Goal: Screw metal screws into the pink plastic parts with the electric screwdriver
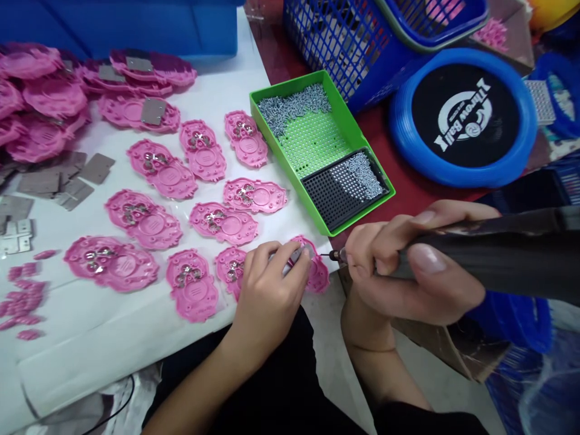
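Head view. The left hand (272, 284) presses, fingers bent, on a pink plastic plate (315, 272) lying at the near edge of the white counter (90, 326); a small grey metal piece (296, 254) sits under its fingertips on that plate. The right hand (408, 266) is wrapped tight around a dark electric screwdriver (498, 254), held nearly level, its bit tip (334, 256) just beside the plate's right rim; whether tip and plate touch cannot be told. The two hands are near each other but not touching. Beyond the held plate, further pink plates (224, 222) lie in loose rows, each with small metal parts near one end. At far left, a heap of pink plates (40, 103) and grey metal squares (54, 181). Right of the rows stands a green tray (294, 181) with screws (294, 106) at its far end and a black perforated insert (339, 193) at its near end. Behind it, a blue basket (344, 42) and a blue disc (462, 118) with a black centre.
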{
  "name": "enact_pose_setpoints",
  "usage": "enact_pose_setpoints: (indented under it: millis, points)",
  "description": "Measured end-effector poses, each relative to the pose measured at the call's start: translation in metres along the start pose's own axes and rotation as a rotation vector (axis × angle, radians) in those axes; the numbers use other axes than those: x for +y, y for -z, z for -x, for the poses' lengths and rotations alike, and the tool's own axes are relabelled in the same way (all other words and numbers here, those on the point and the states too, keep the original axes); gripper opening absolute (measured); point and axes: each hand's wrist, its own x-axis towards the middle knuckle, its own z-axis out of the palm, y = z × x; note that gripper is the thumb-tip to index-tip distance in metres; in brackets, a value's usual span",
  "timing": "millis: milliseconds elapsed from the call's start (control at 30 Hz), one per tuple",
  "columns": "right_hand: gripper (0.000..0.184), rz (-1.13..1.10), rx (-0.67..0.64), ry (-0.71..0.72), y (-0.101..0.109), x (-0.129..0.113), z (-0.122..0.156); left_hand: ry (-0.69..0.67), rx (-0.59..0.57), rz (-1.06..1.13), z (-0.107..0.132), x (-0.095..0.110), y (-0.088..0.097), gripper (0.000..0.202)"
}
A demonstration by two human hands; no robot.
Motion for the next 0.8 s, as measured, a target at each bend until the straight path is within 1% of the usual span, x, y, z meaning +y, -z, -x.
enact_pose_setpoints:
  millis: [133, 267, 467, 600, 800]
  points:
    - [0.012, 0.002, -0.055, 0.015, 0.0053, 0.0004, -0.0026, -0.002, -0.003, -0.003, 0.0005, -0.0003, -0.0004, 0.023]
    - [0.014, -0.010, -0.092, -0.006, 0.0060, 0.0011, -0.0022, -0.017, 0.006, -0.012, 0.0014, -0.0011, -0.0010, 0.026]
    - [0.013, -0.028, -0.025, 0.022, -0.0005, 0.0042, 0.0000, -0.028, 0.002, -0.034, 0.0028, -0.0015, -0.0011, 0.027]
    - [0.015, -0.066, -0.038, 0.047, 0.0005, 0.0079, -0.0007, -0.034, -0.011, -0.039, 0.0042, -0.0020, -0.0010, 0.028]
    - [0.013, -0.055, -0.020, 0.031, -0.0018, 0.0082, -0.0010, -0.048, -0.017, -0.056, 0.0044, -0.0018, -0.0007, 0.030]
